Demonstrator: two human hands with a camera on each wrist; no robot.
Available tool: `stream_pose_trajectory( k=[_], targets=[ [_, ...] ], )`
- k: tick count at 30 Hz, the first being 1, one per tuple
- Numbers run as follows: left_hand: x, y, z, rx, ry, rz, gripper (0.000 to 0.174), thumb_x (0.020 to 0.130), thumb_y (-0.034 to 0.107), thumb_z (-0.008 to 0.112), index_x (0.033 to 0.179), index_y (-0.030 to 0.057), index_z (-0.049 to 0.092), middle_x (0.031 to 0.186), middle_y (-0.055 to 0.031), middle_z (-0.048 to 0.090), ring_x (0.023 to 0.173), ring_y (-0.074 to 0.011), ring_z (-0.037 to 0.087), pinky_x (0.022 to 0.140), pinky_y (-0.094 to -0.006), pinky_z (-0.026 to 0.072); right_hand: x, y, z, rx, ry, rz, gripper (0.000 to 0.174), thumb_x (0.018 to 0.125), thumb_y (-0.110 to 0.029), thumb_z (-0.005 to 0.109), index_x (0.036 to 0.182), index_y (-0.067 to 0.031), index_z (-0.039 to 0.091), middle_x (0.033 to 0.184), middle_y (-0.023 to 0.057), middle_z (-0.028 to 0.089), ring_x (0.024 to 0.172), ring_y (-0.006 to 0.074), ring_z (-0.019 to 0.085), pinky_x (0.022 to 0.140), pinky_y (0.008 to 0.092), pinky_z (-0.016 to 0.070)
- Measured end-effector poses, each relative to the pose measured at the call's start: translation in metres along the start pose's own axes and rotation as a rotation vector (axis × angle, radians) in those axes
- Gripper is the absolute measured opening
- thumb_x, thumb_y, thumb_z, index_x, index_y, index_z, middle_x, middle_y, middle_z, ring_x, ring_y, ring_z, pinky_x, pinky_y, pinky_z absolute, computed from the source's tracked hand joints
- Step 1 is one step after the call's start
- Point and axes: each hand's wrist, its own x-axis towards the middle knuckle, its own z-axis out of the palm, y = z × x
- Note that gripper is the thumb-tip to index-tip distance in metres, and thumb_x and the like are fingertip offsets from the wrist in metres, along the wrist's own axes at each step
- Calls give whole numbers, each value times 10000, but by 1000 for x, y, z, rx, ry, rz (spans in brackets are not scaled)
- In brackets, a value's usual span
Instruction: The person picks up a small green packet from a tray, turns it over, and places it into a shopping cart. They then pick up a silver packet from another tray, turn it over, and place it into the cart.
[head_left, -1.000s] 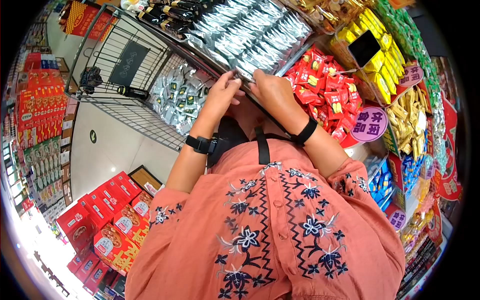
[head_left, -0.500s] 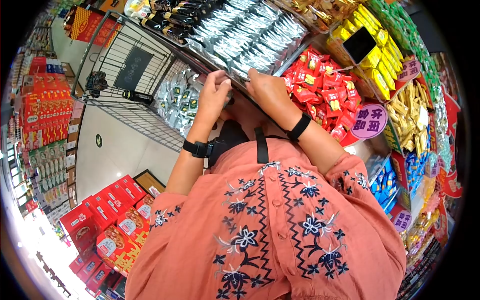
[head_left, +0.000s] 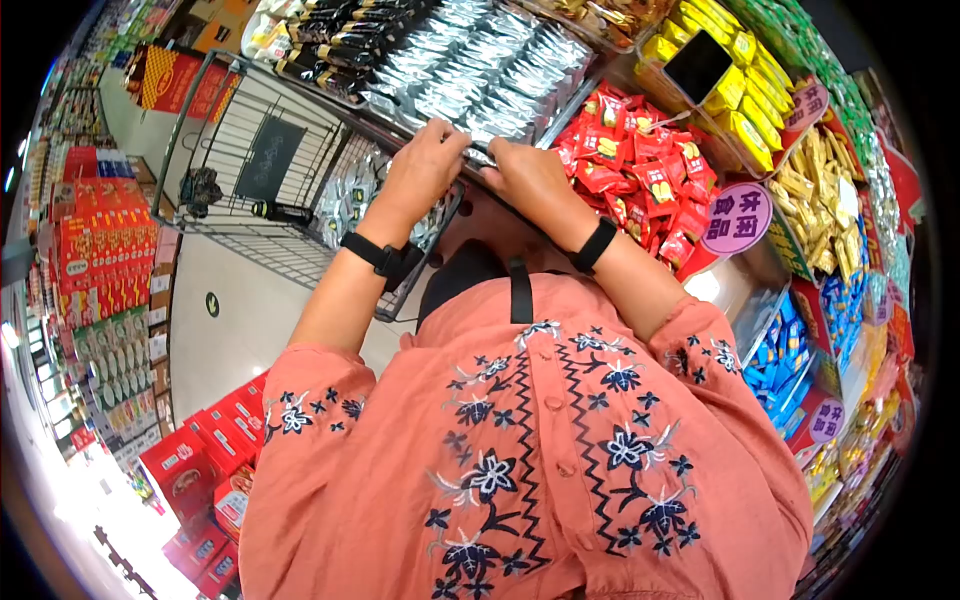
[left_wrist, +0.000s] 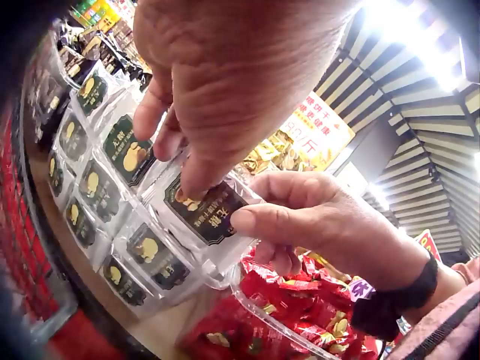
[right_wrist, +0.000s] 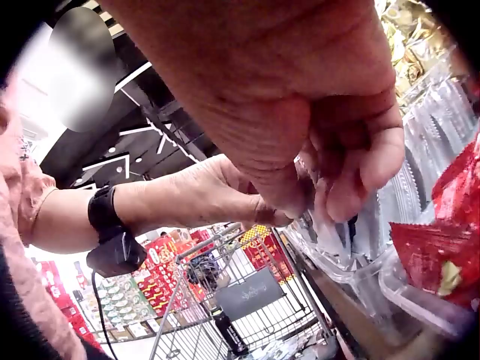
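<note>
At the front edge of a bin of silver snack packets (head_left: 475, 75), my left hand (head_left: 425, 165) and right hand (head_left: 530, 180) meet. Close up in the left wrist view, both hold one silver packet (left_wrist: 214, 221) with a dark label. My right thumb lies on the label near one corner, its fingers bent behind. The left thumb presses the packet's upper part, with the left fingers curled beside it. More packets of the same kind (left_wrist: 154, 255) stand in rows alongside. In the right wrist view, the curled right fingers hide most of the held packet.
A wire shopping cart (head_left: 235, 245) at left contains silver packets (head_left: 350, 190) and a dark bottle (head_left: 283, 213). Red packets (head_left: 650, 165) fill the bin at right, with yellow packs (head_left: 750, 105) beyond. Red boxes (head_left: 185, 460) are stacked at lower left.
My left hand has come forward from over the cart's side to the bin edge, beside the right hand. The right hand stays at the bin edge. The whole view has shifted a little.
</note>
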Motion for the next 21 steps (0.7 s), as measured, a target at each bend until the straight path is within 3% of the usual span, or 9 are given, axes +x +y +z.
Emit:
stream_pose_trajectory(
  k=[8, 14, 21],
  targets=[
    [13, -20, -4, -13, -105, 147, 256, 841, 73, 704, 1083, 121, 634, 973, -80, 604, 955, -325, 631, 757, -433, 534, -7, -2, 4, 5, 78, 62, 212, 872, -215, 698, 1004, -79, 602, 794, 156, 679, 750, 378, 675, 612, 480, 510],
    [16, -37, 5, -50, -62, 267, 189, 852, 106, 686, 1026, 118, 613, 908, -81, 574, 925, -304, 623, 737, -434, 526, -8, -13, 7, -64, 100, 153, 217, 889, -238, 694, 1063, -117, 644, 806, 138, 693, 756, 365, 679, 614, 485, 508],
    [16, -45, 4, -50, -51, 348, 202, 846, 119, 695, 1028, 118, 609, 910, -78, 580, 924, -295, 622, 743, -420, 527, -10, -23, 17, -144, 172, 171, 175, 889, -205, 669, 969, -90, 563, 770, 139, 669, 715, 358, 674, 587, 482, 506]
  ],
)
